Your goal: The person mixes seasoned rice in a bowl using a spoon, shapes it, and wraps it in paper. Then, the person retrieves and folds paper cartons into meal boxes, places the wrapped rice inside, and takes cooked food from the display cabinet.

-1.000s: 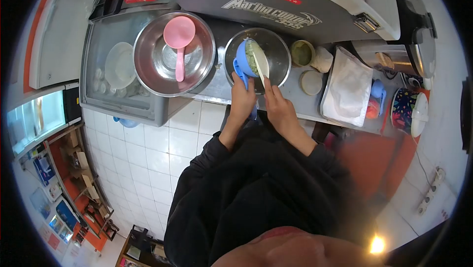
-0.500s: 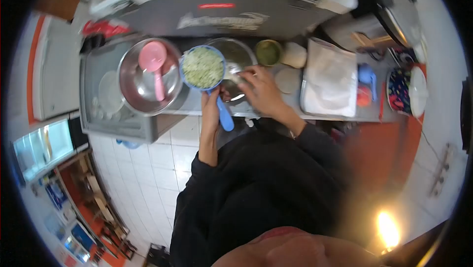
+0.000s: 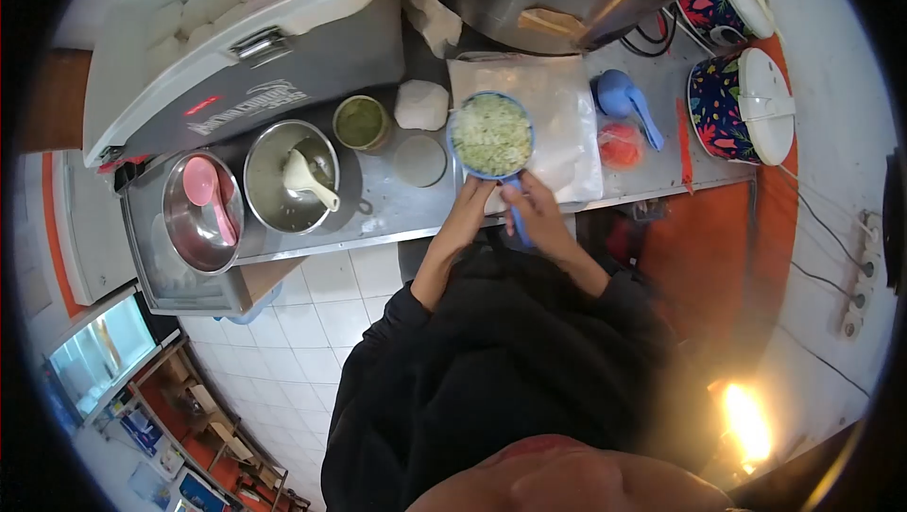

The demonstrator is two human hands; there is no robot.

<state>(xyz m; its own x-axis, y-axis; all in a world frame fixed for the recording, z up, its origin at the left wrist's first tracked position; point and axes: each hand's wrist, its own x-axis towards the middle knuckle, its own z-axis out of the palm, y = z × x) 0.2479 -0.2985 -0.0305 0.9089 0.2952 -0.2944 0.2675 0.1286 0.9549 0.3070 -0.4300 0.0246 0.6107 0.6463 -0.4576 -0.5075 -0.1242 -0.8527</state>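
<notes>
Blue plastic, filled with pale green grains point(image 3: 491, 129): one blue scoop point(image 3: 496, 175), held over the left part of the plastic sheets point(image 3: 569, 101). Left hand point(image 3: 463, 216): fingers closed on the handle's neck, just under the cup. Right hand point(image 3: 540, 216): fingers curled shut round the same handle, grip partly hidden. Just changed: scoop shifted from beside the mixing bowl point(image 3: 267, 198) to above the sheets; white paddle point(image 3: 307, 178) out of the right hand, resting in that bowl, left of the sheets. Filling at the bowl apparently over for this scoopful. Counted left of the sheets: two steel bowls in all, one pink dipper point(image 3: 200, 181), one open jar point(image 3: 361, 122), one round lid point(image 3: 419, 162). Right of the sheets: one spare blue scoop point(image 3: 619, 96), one red bundle point(image 3: 620, 145), two patterned containers point(image 3: 715, 106).
</notes>
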